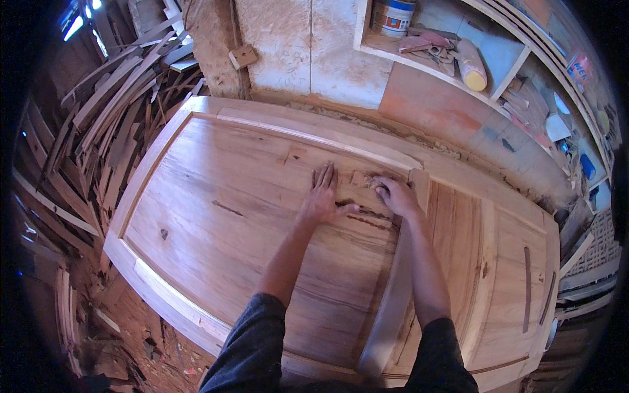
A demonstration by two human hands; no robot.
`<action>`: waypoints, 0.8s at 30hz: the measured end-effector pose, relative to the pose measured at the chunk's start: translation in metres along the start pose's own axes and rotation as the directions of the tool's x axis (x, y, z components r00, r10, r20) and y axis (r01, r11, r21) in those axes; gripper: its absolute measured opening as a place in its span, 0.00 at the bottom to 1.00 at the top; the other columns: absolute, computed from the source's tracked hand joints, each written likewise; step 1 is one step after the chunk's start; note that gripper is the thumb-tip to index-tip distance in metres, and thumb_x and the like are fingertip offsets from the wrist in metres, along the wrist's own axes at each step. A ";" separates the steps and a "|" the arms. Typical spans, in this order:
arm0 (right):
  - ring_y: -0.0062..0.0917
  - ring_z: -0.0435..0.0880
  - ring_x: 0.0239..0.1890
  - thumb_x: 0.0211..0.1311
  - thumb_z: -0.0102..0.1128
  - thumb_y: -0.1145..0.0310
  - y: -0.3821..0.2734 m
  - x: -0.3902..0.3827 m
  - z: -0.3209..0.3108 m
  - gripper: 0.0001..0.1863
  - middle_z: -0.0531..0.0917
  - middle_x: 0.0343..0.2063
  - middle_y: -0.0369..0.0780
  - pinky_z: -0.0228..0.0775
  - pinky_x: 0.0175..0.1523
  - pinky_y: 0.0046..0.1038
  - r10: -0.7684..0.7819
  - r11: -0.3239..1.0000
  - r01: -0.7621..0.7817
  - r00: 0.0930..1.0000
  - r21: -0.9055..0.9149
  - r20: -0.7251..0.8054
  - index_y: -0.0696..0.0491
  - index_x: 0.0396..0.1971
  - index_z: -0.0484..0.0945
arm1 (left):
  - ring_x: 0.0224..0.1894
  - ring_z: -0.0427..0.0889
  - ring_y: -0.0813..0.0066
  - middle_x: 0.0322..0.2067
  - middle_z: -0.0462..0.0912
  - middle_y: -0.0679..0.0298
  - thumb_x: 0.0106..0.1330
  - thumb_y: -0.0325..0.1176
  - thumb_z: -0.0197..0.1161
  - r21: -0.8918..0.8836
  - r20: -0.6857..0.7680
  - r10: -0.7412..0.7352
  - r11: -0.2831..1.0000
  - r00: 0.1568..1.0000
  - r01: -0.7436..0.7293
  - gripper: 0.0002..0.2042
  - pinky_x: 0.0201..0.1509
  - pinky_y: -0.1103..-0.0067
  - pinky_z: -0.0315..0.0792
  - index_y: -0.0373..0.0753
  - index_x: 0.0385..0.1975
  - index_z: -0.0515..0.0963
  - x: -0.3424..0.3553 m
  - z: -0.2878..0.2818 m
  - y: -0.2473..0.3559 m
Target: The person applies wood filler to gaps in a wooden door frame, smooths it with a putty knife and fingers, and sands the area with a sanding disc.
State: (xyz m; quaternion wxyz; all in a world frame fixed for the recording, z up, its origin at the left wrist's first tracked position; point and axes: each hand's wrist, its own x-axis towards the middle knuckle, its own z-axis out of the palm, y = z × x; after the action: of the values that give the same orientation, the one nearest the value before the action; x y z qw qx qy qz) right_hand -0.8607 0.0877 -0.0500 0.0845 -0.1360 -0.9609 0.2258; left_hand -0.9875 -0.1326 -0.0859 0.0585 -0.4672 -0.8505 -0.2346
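Observation:
A wooden panel door (262, 170) lies flat before me, with a raised frame and a crossbar (386, 301) between its panels. My left hand (322, 200) rests on the large panel, fingers stretched out and thumb apart, holding nothing. Just right of it, my right hand (398, 196) is bent over the same panel beside the crossbar, its fingers curled and pressed together. Whatever they hold, if anything, is hidden. A small reddish-brown patch (360, 178) shows between the hands. Dark, rough cracks (370, 219) run through the wood below them.
Wood offcuts (108, 111) are heaped at the left. Behind the door stands a wall with an open shelf (452, 72), which bears a paint can (393, 18), a yellow-ended roll (473, 65) and crumpled scraps (429, 44). Shavings and debris cover the floor (157, 347) at lower left.

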 end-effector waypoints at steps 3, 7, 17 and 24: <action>0.43 0.82 0.51 0.66 0.59 0.61 0.015 0.007 -0.008 0.18 0.84 0.47 0.46 0.74 0.54 0.42 -0.009 0.999 0.011 0.999 -0.051 0.034 0.43 0.55 0.78 | 0.76 0.46 0.50 0.72 0.52 0.40 0.54 0.76 0.54 -0.006 -0.024 0.035 0.999 0.999 -0.035 0.58 0.78 0.56 0.39 0.20 0.65 0.59 -0.003 0.002 -0.004; 0.40 0.80 0.55 0.66 0.59 0.60 0.016 0.029 -0.015 0.18 0.83 0.52 0.42 0.74 0.55 0.43 -0.057 0.995 0.067 0.989 -0.069 0.134 0.43 0.55 0.79 | 0.76 0.47 0.47 0.72 0.51 0.41 0.60 0.70 0.55 -0.005 0.063 0.075 0.997 0.995 -0.074 0.51 0.77 0.54 0.41 0.21 0.64 0.62 -0.004 0.000 -0.005; 0.38 0.78 0.58 0.67 0.60 0.56 0.045 0.073 0.002 0.18 0.83 0.53 0.39 0.61 0.65 0.51 -0.248 0.961 0.272 0.928 -0.053 0.277 0.40 0.55 0.79 | 0.77 0.42 0.46 0.73 0.47 0.39 0.64 0.71 0.46 0.060 0.014 -0.041 0.997 0.999 0.040 0.51 0.75 0.46 0.33 0.26 0.70 0.56 -0.002 0.013 0.009; 0.40 0.79 0.57 0.67 0.60 0.64 -0.001 0.065 -0.004 0.18 0.82 0.53 0.45 0.70 0.61 0.37 -0.273 0.961 0.245 0.912 0.129 0.306 0.49 0.55 0.78 | 0.77 0.41 0.47 0.73 0.47 0.39 0.61 0.74 0.47 0.032 0.074 -0.110 0.994 0.991 0.108 0.53 0.76 0.47 0.32 0.29 0.71 0.55 0.002 0.007 0.004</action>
State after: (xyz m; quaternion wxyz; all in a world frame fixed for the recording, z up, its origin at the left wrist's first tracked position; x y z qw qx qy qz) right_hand -0.9219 0.1084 -0.0394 -0.0378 0.0351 -0.9605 0.2736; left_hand -0.9839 -0.1261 -0.0900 0.0200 -0.4278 -0.8794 -0.2080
